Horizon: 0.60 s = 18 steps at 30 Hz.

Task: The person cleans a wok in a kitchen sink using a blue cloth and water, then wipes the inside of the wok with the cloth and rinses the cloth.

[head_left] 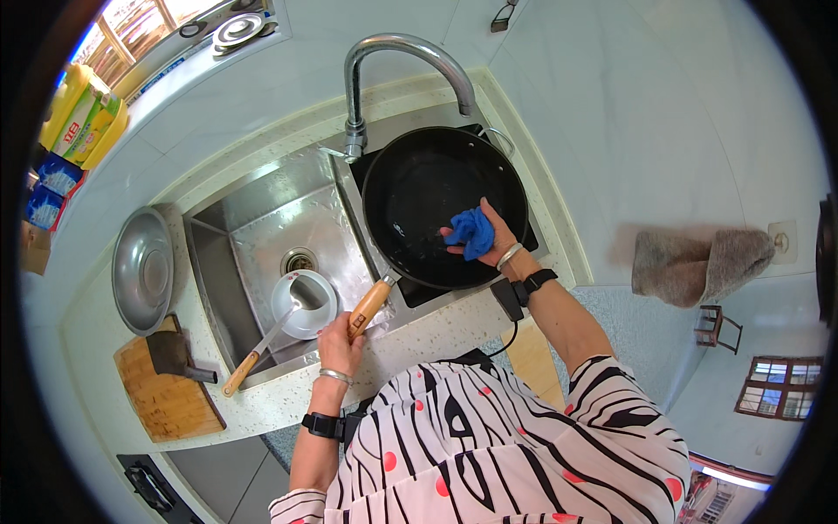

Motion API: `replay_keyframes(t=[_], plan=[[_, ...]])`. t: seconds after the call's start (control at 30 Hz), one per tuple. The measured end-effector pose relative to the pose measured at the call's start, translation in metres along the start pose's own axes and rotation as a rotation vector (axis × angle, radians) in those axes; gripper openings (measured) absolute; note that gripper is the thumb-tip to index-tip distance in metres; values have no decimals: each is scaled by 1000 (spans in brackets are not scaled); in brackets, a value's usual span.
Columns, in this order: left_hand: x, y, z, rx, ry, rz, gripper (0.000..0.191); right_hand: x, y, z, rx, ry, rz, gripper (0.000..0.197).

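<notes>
A large black frying pan (419, 190) rests over the right part of the sink unit, below the curved chrome faucet (406, 42). My left hand (340, 346) grips the end of its wooden handle (370, 306). Bunched in my right hand (499, 230) is a blue cloth (473, 232), held low over the right side of the pan's inner surface; whether it touches the metal I cannot tell. Left of the handle, a white bowl (321, 322) sits in the steel sink basin (288, 213). A ladle with a wooden handle (241, 373) leans across the bowl and over the basin's front rim.
A metal basin (143, 272) leans on the wall at the left. Near it lie a wooden cutting board (163, 399) and a cleaver (171, 354). Yellow and blue packages (85, 124) line the window ledge. A grey-brown towel (681, 265) hangs on the right wall.
</notes>
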<state>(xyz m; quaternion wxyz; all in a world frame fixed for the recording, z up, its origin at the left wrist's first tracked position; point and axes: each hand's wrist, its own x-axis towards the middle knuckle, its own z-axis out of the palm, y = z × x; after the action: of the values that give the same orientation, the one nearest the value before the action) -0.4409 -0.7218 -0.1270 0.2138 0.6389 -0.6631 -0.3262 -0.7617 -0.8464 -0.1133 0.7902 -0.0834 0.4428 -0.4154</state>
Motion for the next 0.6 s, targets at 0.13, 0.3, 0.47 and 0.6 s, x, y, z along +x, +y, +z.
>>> replay_keyframes(t=[0.13,0.3,0.47,0.6], plan=[[2,5,-4,30,-48,-28,44,10,5,-3,172,28,-162,30],[1,5,-5,54,-50,-38,45,25,5,-11,151,73,-176,34],[0,5,-5,56,-51,-25,46,27,4,-8,48,31,-260,42],[1,2,-3,64,-58,-15,46,33,9,-9,-84,212,-292,26]])
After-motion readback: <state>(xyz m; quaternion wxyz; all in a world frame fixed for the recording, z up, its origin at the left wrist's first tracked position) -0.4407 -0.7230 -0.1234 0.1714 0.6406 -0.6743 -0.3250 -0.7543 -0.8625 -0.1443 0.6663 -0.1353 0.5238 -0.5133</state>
